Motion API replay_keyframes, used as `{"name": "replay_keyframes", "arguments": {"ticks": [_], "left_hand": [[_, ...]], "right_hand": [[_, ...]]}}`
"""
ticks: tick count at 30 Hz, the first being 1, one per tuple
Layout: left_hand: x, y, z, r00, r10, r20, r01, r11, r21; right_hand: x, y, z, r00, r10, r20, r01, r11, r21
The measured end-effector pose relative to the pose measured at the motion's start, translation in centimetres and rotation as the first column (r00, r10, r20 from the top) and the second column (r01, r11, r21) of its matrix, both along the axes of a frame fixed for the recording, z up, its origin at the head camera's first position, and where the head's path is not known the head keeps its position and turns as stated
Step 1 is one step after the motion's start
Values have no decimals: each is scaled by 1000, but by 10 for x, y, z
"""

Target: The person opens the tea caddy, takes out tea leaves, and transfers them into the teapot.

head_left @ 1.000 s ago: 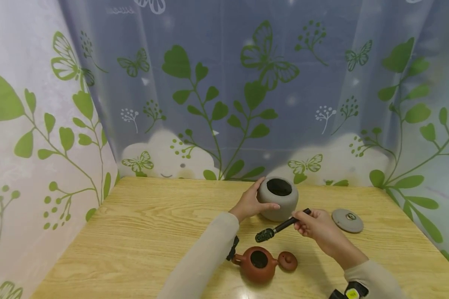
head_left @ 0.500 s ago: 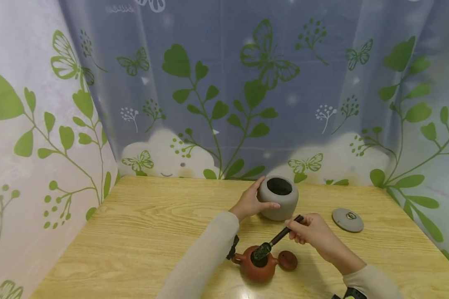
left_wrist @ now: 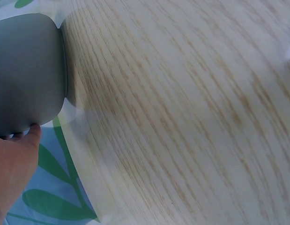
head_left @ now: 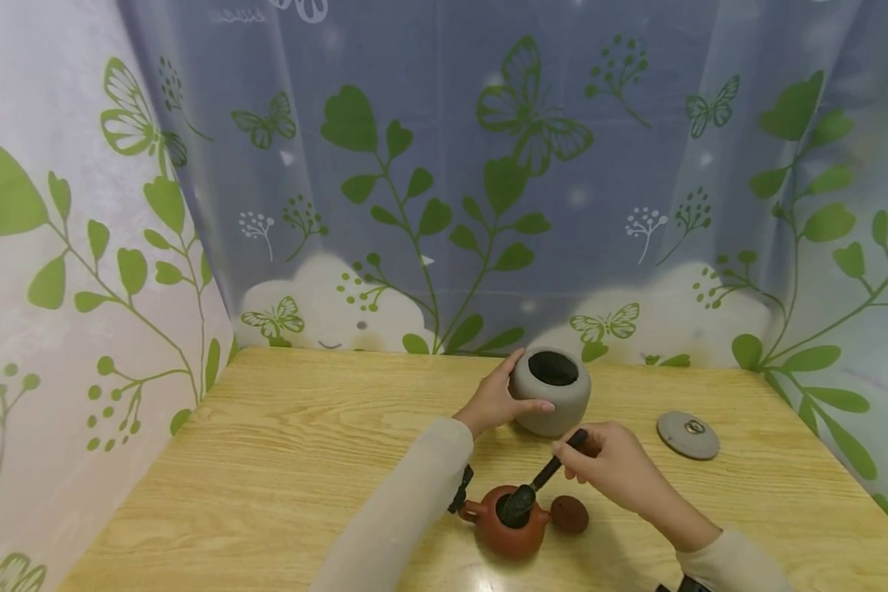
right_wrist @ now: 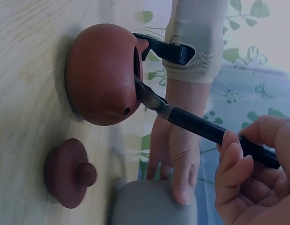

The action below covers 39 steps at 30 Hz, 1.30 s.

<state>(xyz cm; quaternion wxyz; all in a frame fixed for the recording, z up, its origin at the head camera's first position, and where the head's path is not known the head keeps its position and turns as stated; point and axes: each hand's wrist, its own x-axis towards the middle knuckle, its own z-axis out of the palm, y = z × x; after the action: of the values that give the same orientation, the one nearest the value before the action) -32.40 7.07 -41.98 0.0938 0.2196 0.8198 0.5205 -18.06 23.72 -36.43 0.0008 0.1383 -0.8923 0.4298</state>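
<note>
My left hand (head_left: 492, 405) grips the side of a round grey jar (head_left: 568, 404), thumb across its front. The jar stands with its dark mouth uncovered. My right hand (head_left: 612, 467) pinches the black handle of a tea scoop (right_wrist: 196, 124). The scoop's head dips into the open top of a reddish-brown clay teapot (head_left: 511, 543), tilted downward, so its tip is hidden inside. In the right wrist view the teapot (right_wrist: 100, 75) shows its spout and rim. Only part of the jar (left_wrist: 27, 75) and some fingers appear in the left wrist view.
The small clay teapot lid (head_left: 570, 515) lies on the table just right of the teapot. Farther right is the flat grey jar lid (head_left: 688, 436) with a ring on top. A printed curtain (head_left: 444, 205) stands behind the wooden table (head_left: 303, 436).
The right hand has moved left and down with the scoop, from above the teapot into its opening. Dark leaves heaped on the scoop no longer show as before. The left hand stays on the jar.
</note>
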Motion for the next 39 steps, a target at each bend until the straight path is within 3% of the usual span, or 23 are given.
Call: {"name": "replay_keyframes", "arguments": {"ticks": [8, 20, 26, 30, 39], "left_hand": [[-1, 1, 0, 1000, 2, 6, -2, 1000, 9], [-1, 1, -1, 1000, 6, -3, -6, 1000, -9], [-2, 1, -2, 1000, 7, -5, -7, 1000, -1], [-2, 1, -3, 1000, 5, 0, -5, 1000, 4], [0, 1, -1, 1000, 13, 6, -13, 1000, 8]], "right_hand": [[5, -7, 7, 996, 26, -83, -18, 995, 95], [2, -3, 6, 999, 17, -50, -14, 998, 54], [-2, 4, 1, 999, 17, 29, -16, 999, -42], [-3, 10, -3, 994, -20, 110, 35, 991, -130], [-6, 29, -11, 953, -132, 273, 214, 929, -301]]}}
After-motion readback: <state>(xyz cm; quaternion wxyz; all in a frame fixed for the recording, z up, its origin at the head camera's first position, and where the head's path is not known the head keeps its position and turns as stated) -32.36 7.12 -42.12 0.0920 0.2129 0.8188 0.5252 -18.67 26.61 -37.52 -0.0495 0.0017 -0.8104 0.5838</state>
